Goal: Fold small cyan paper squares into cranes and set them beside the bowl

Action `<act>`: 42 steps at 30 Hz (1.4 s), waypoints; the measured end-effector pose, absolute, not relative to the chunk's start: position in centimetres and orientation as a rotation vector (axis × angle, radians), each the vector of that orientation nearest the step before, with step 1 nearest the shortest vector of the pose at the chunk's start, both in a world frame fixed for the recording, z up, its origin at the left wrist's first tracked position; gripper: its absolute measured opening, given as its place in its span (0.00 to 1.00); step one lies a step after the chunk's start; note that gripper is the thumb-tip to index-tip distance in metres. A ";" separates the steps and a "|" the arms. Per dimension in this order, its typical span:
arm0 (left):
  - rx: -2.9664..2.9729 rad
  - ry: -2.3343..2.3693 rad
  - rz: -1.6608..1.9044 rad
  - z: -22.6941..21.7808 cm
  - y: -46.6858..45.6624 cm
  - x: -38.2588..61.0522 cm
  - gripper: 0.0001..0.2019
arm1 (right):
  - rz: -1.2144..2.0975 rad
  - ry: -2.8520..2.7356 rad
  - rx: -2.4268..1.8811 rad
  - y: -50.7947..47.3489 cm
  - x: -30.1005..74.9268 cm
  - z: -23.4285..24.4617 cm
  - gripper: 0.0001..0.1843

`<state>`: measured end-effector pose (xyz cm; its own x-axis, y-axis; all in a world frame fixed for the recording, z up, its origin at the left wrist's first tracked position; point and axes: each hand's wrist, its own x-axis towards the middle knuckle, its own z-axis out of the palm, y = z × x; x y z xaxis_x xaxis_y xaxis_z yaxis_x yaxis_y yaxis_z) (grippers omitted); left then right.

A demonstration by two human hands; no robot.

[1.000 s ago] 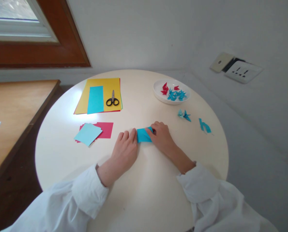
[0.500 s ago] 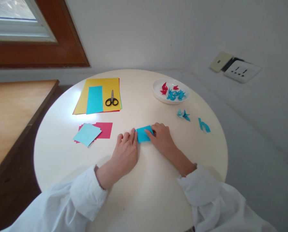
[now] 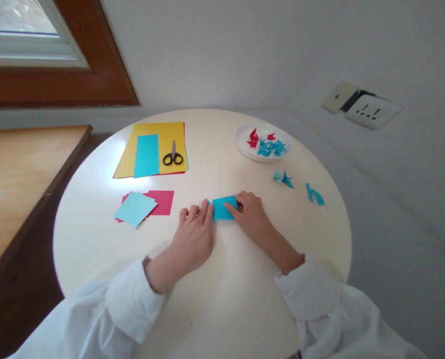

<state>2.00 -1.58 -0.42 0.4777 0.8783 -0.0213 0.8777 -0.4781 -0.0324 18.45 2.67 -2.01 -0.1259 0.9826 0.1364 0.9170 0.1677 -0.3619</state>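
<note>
Left hand [image 3: 195, 237], fingertips close together, presses the left edge of a small bright-blue folded-paper rectangle [image 3: 220, 204]; its thumb and grip cannot be told | right hand [image 3: 254, 213] pinches the right edge, thumb on top | paper lies between both hands on a round white table [image 3: 215, 309], near pale-blue square paper [image 3: 135, 208].

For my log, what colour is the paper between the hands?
The paper is bright blue; head view shows it.

Held paper [image 3: 219, 209] part-hidden; window [image 3: 24, 44] cropped
</note>
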 end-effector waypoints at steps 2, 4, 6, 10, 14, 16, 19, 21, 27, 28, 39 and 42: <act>-2.714 -1.603 0.047 -0.3 -1.6 1.8 0.28 | 0.259 -2.099 -1.806 2.7 18.5 -2.0 0.12; -2.734 -1.593 0.012 -0.2 -1.5 1.7 0.28 | 0.252 -2.091 -1.781 2.9 18.6 -2.1 0.11; -2.749 -1.569 -0.032 -0.2 -1.5 1.6 0.27 | 0.248 -2.093 -1.763 3.0 18.6 -2.1 0.11; -2.796 -1.509 -0.062 -0.2 -1.4 1.5 0.26 | 0.247 -2.101 -1.763 3.3 18.7 -2.2 0.09; -2.820 -1.498 -0.027 -0.2 -1.5 1.5 0.26 | 0.273 -2.075 -1.743 3.4 18.8 -2.1 0.10; -2.829 -1.509 -0.004 -0.2 -1.5 1.5 0.26 | 0.282 -2.066 -1.719 3.3 18.9 -2.2 0.12; -2.830 -1.532 0.009 -0.2 -1.6 1.6 0.27 | 0.242 -2.096 -1.717 3.3 19.0 -2.3 0.12; -2.819 -1.540 0.001 -0.2 -1.7 1.6 0.27 | 0.210 -2.123 -1.742 3.2 18.9 -2.2 0.11; -2.802 -1.553 -0.022 -0.2 -1.8 1.8 0.27 | 0.224 -2.146 -1.812 3.0 18.6 -1.8 0.08; -2.799 -1.553 -0.024 -0.3 -1.9 1.8 0.27 | 0.232 -2.141 -1.818 2.9 18.6 -1.7 0.08; -2.858 -1.502 -0.149 -0.4 -1.4 1.3 0.29 | 0.290 -2.093 -1.769 3.2 19.0 -2.1 0.08; -2.923 -1.375 -0.153 -0.6 -1.4 1.0 0.28 | 0.296 -2.076 -1.744 3.3 19.0 -2.2 0.09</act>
<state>1.03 -1.37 -0.56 0.6349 0.7712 0.0461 0.7625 -0.6351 0.1235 19.02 3.29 -2.24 -0.1320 0.9759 0.1737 0.8886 0.1941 -0.4155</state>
